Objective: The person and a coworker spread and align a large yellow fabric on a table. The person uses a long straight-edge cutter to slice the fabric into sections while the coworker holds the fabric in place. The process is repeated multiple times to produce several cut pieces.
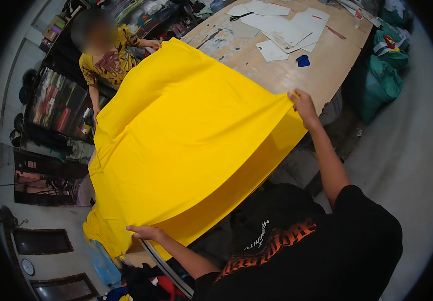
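Left hand [146, 232] and right hand [304, 108], fingers closed, pinch the broad yellow fabric sheet [191, 135] well apart, apparently to spread its near edge.

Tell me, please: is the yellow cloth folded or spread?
Spread: the cloth covers much of the table, its raised edge held between the left hand and right hand.
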Demonstrator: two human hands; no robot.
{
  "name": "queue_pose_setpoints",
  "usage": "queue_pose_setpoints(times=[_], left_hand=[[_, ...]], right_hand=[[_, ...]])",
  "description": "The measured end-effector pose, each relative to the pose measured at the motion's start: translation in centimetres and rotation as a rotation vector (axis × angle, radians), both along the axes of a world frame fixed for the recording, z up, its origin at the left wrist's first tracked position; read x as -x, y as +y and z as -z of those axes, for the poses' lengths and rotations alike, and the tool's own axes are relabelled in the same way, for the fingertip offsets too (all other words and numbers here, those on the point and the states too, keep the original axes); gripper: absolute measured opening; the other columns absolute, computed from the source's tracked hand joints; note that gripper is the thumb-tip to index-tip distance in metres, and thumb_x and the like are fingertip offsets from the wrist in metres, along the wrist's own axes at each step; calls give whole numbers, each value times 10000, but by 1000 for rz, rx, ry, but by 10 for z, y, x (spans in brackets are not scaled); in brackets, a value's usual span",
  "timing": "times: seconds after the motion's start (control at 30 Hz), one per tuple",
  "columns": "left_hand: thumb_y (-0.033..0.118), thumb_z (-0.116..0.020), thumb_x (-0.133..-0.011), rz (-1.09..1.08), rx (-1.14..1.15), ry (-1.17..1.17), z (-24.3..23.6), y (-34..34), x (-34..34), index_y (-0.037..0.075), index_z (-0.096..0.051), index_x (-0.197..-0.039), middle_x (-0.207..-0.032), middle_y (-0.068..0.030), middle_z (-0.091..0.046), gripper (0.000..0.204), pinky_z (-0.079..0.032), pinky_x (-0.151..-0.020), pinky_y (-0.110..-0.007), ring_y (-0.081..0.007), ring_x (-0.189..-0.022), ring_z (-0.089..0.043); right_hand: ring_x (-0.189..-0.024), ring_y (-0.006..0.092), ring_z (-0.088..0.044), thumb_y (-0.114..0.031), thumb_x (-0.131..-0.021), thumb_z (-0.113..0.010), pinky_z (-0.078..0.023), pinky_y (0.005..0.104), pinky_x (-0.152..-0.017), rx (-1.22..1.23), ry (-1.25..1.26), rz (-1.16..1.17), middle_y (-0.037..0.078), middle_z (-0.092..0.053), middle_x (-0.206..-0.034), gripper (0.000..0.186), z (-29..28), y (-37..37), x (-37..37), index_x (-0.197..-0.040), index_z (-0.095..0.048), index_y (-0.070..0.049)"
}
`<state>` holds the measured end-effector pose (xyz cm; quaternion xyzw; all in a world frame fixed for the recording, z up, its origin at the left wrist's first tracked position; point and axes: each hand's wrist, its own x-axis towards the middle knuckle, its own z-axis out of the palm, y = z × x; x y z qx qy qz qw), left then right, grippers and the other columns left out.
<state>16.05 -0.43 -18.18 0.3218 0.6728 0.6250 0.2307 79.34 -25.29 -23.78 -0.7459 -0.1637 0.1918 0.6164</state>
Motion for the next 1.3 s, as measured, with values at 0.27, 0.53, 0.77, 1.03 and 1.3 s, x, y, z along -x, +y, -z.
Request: queue_pose_setpoints(times=[0.27, 0.53, 0.77, 1.03, 1.3], left_hand=[[585, -469, -1097, -200, -145, -266, -9, -135, -88, -181, -462, -1382, -1434, -318, -547, 818, -534, -1061, -486, -384, -1257, -621], [486, -470, -1127, -5, 312, -193, 127, -146, -4, -126, -513, -1306, -1333, -262, -603, 640, -553, -929, -443, -330, -1147, -655], [469, -552, -1103, 155, 471, -137, 142, -129, 34, -20, -577, -1100, -968, -131, -676, 490, -481, -571, -306, -196, -731, -641], [492, -577, -1088, 20, 486, -128, 141, -91, 84, -62, -596, -1159, -1020, -153, -688, 559, -512, -570, -325, -214, -743, -656], [604, -487, -1092, -88, 232, 181, 142, -42, 139, -187, -565, -1243, -1189, -246, -673, 809, -548, -869, -449, -341, -926, -672]], right_hand=[[-764, 144, -585, -290, -1045, -667, -499, 314, -720, -236, -364, 363, 53, -658, -857, 316, -76, -43, -32, -1081, -693, 23], [-772, 253, -649, -280, -1014, -682, -500, 392, -759, 260, -294, 293, 186, -719, -874, 341, 58, -71, -6, -1048, -711, 58], [-847, 389, -701, -323, -983, -690, -517, 447, -778, 457, -271, 312, 214, -733, -924, 332, 107, -63, 2, -1019, -738, 4], [-1014, 470, -695, -399, -1000, -663, -541, 519, -853, 596, -338, 311, 217, -746, -1044, 351, 120, -58, 11, -1105, -715, -68], [-995, 466, -700, -387, -1026, -625, -539, 538, -817, 698, -382, 298, 208, -747, -1015, 305, 104, -45, 16, -1074, -658, -88]])
